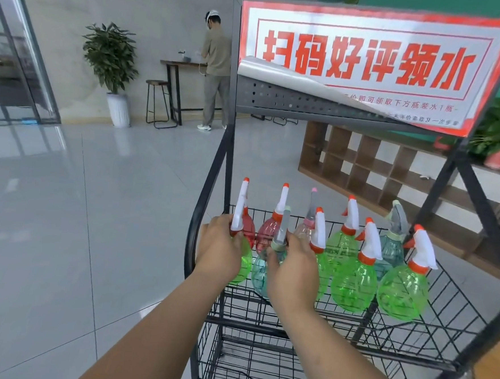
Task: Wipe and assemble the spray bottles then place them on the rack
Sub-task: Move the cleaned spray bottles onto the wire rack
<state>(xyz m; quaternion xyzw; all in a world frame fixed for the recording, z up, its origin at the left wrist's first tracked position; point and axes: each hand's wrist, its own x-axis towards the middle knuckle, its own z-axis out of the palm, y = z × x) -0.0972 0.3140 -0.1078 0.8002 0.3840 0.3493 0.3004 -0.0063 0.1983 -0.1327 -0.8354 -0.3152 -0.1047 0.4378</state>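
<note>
Plastic spray bottles (403,291) — green, red, teal — trigger heads fitted, upright on black wire rack (228,164)

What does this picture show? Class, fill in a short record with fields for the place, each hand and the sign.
Place: top basket of a black wire rack
Left hand: grips the leftmost green bottle
Right hand: holds the teal bottle beside it, near its neck
Sign: red and white, lower-left corner peeling

Green bottles (403,291), red bottles (266,235), perhaps a pinkish bottle (310,222); black rack (228,164).
</note>
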